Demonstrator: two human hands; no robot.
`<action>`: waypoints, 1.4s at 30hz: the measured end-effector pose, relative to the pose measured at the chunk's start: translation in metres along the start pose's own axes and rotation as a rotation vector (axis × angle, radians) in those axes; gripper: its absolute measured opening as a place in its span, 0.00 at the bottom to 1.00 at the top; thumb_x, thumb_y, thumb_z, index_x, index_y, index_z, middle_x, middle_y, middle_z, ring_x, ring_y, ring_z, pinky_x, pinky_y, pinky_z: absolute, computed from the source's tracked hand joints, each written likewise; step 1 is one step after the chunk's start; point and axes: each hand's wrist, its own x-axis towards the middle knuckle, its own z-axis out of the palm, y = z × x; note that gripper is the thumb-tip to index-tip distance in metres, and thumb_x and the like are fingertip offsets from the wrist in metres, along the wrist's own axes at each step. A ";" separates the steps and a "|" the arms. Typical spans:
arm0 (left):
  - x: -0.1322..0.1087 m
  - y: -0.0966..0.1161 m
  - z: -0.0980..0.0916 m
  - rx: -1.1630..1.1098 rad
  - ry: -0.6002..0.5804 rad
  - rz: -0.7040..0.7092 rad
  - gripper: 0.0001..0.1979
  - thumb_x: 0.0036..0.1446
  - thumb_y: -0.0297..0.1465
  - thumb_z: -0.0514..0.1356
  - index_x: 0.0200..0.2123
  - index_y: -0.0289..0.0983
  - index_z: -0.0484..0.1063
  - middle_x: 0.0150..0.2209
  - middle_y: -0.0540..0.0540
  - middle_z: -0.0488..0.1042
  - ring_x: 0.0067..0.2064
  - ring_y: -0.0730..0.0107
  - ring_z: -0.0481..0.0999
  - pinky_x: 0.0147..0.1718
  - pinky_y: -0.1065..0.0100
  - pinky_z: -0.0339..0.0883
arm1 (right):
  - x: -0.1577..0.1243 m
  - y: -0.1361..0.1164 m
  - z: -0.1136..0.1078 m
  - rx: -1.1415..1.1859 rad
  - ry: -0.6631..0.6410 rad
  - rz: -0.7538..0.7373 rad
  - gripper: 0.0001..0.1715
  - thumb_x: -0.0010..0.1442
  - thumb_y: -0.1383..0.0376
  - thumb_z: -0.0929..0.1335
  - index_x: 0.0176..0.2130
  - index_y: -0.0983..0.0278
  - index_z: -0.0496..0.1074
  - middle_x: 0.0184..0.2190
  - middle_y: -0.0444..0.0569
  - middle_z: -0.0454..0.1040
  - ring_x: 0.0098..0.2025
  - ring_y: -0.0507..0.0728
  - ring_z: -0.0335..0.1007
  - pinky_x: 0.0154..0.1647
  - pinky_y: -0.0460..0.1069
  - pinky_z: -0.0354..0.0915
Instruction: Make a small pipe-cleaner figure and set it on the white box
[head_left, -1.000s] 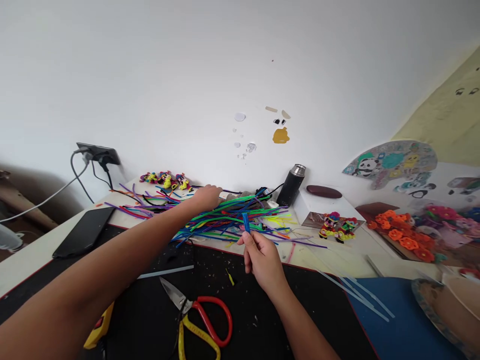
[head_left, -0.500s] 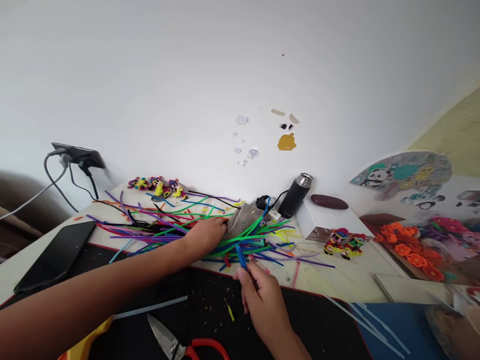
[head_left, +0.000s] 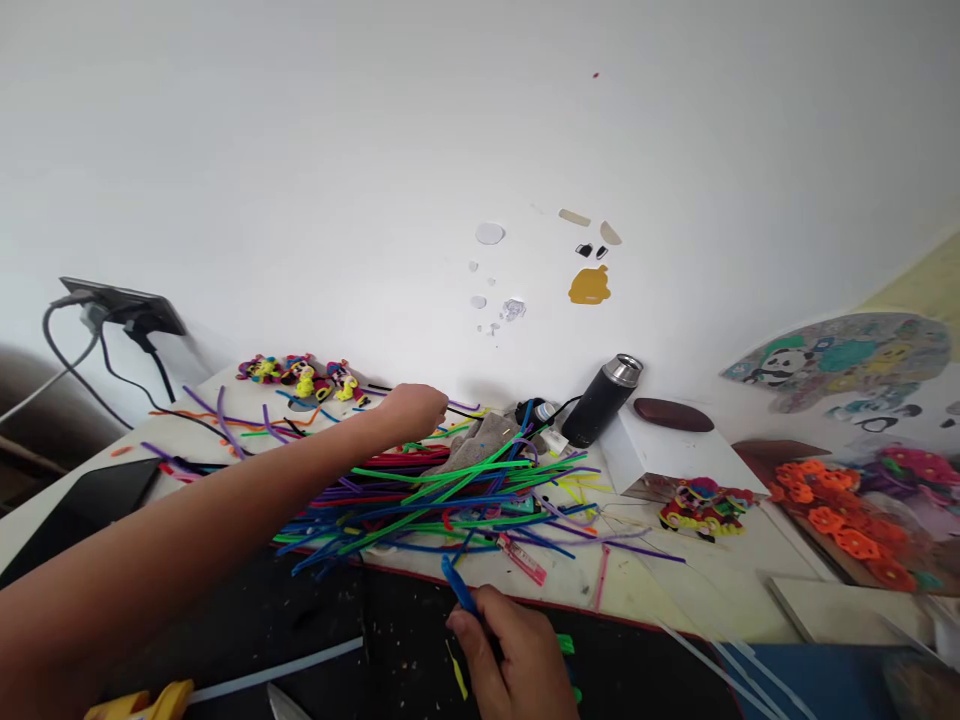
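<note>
Over the back of the pile of coloured pipe cleaners point(head_left: 442, 500) is my left hand point(head_left: 409, 412), its fingers curled together; what they pinch, if anything, is hidden. A purple pipe cleaner point(head_left: 465, 405) lies beside its fingertips. My right hand point(head_left: 514, 650), low over the black mat point(head_left: 315, 620), pinches a short blue bundle of pipe cleaner point(head_left: 459, 585) between thumb and forefinger. Some green fuzzy pieces point(head_left: 566, 645) show at its right edge. A small yellow piece point(head_left: 457, 672) lies on the mat beside the thumb. Next to the pile's back edge rests a grey cloth point(head_left: 476, 445).
At bottom left are a yellow tool point(head_left: 142, 703), a pale glue stick point(head_left: 277, 670) and a scissor blade point(head_left: 285, 703). A black flask point(head_left: 604, 400) leans by a white box point(head_left: 660, 450). Small pipe-cleaner figures point(head_left: 304, 378) stand along the wall. A phone point(head_left: 82, 510) lies left.
My left hand has risen off the pile and moved back toward the wall. My right hand has come lower and nearer, still holding the blue piece. The view has shifted slightly.
</note>
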 end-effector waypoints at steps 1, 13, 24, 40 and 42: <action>0.009 0.002 0.004 0.000 -0.017 -0.007 0.15 0.67 0.34 0.57 0.46 0.34 0.82 0.47 0.31 0.83 0.49 0.42 0.82 0.43 0.54 0.74 | -0.001 0.001 0.001 -0.008 0.003 -0.011 0.24 0.75 0.51 0.61 0.32 0.60 0.71 0.23 0.44 0.74 0.24 0.54 0.73 0.26 0.47 0.54; 0.069 0.026 0.039 -0.020 -0.142 -0.058 0.19 0.68 0.38 0.64 0.58 0.37 0.72 0.56 0.40 0.75 0.51 0.57 0.79 0.49 0.50 0.77 | -0.001 -0.007 0.002 -0.149 -0.049 -0.143 0.29 0.77 0.49 0.56 0.31 0.60 0.68 0.25 0.44 0.78 0.24 0.54 0.74 0.26 0.51 0.49; 0.033 -0.009 0.004 -0.110 0.035 0.005 0.19 0.58 0.32 0.57 0.50 0.41 0.79 0.47 0.43 0.85 0.48 0.57 0.81 0.45 0.64 0.70 | 0.002 -0.023 -0.008 -0.231 -0.134 -0.170 0.18 0.74 0.55 0.65 0.34 0.61 0.71 0.30 0.45 0.81 0.29 0.55 0.77 0.27 0.49 0.52; 0.005 -0.017 -0.015 -0.485 0.078 -0.030 0.25 0.54 0.53 0.58 0.38 0.40 0.82 0.37 0.46 0.85 0.40 0.60 0.81 0.36 0.68 0.70 | 0.009 -0.027 -0.018 -0.301 -0.201 -0.171 0.17 0.73 0.54 0.66 0.39 0.62 0.76 0.35 0.47 0.84 0.36 0.59 0.81 0.29 0.49 0.56; 0.005 -0.015 -0.016 -0.516 0.105 -0.067 0.25 0.55 0.54 0.58 0.38 0.40 0.83 0.37 0.45 0.85 0.40 0.58 0.81 0.37 0.67 0.70 | 0.009 -0.027 -0.018 -0.311 -0.204 -0.170 0.18 0.74 0.53 0.65 0.40 0.62 0.77 0.35 0.47 0.84 0.36 0.59 0.81 0.28 0.50 0.56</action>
